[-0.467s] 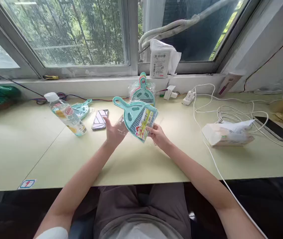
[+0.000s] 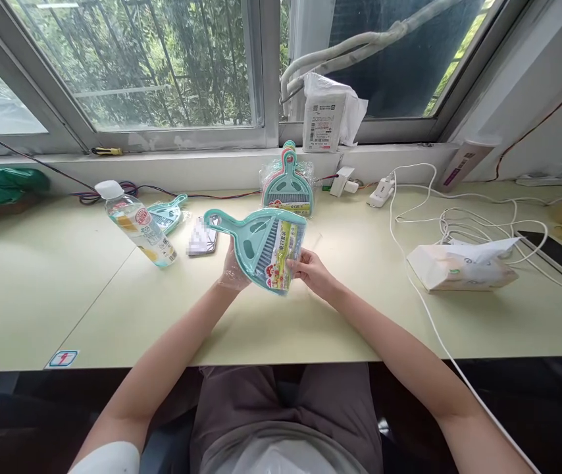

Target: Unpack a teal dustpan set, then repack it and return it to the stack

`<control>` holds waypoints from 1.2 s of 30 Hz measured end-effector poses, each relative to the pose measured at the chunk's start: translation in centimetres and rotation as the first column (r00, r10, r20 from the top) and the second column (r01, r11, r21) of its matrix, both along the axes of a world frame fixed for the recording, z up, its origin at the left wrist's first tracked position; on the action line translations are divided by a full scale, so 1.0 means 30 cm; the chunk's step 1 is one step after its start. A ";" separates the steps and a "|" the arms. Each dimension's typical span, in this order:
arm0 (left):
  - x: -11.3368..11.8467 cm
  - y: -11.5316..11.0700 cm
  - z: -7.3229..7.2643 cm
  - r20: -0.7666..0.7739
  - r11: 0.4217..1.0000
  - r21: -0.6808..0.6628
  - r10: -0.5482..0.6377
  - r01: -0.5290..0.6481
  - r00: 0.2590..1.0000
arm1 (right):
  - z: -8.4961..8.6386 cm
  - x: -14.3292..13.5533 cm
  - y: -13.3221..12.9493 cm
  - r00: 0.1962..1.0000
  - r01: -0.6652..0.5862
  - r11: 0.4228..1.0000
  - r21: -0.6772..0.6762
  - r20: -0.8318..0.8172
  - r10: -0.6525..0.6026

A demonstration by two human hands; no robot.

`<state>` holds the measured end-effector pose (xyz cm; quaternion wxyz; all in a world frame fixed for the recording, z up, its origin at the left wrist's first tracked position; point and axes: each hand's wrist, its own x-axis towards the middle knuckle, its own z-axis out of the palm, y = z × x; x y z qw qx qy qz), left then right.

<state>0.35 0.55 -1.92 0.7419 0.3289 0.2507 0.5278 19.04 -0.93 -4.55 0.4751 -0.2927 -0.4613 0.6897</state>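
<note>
The teal dustpan set, in its clear wrap, is held above the desk in front of the person, handle pointing left. To handle it well, I think both hands should grip the pan edges, not the loose wrap, so it does not slip. The left hand is under the pan; its fingers are mostly hidden, so I cannot tell how far they close. The right hand pinches the label edge with narrow fingers. A bottle stands to the left, more dustpans behind.
</note>
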 end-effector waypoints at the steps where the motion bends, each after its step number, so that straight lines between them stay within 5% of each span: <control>1: 0.004 0.000 0.001 0.013 1.000 0.000 0.011 -0.011 1.000 | -0.001 0.002 0.005 1.000 0.021 1.000 0.002 -0.007 -0.021; 6: 0.004 0.000 -0.010 0.024 0.997 0.043 0.060 -0.061 0.998 | -0.015 0.015 0.037 0.979 0.196 0.980 -0.027 -0.057 -0.198; 11: 0.046 -0.025 -0.029 -0.101 0.985 0.168 -0.016 0.033 0.995 | -0.021 0.030 0.050 0.955 0.289 0.957 -0.023 -0.062 -0.290; 18: 0.069 -0.035 -0.063 -0.398 0.968 0.251 0.128 -0.027 0.908 | -0.019 0.021 0.037 0.956 0.291 0.956 -0.030 -0.026 -0.292; 26: 0.066 -0.025 -0.077 -0.397 0.948 0.291 0.243 -0.129 0.885 | -0.012 0.028 0.043 0.977 0.210 0.978 0.018 0.038 -0.211; 36: 0.069 -0.026 -0.076 -0.424 0.941 0.325 0.232 -0.091 0.876 | -0.010 0.015 0.034 0.965 0.263 0.965 0.021 0.015 -0.263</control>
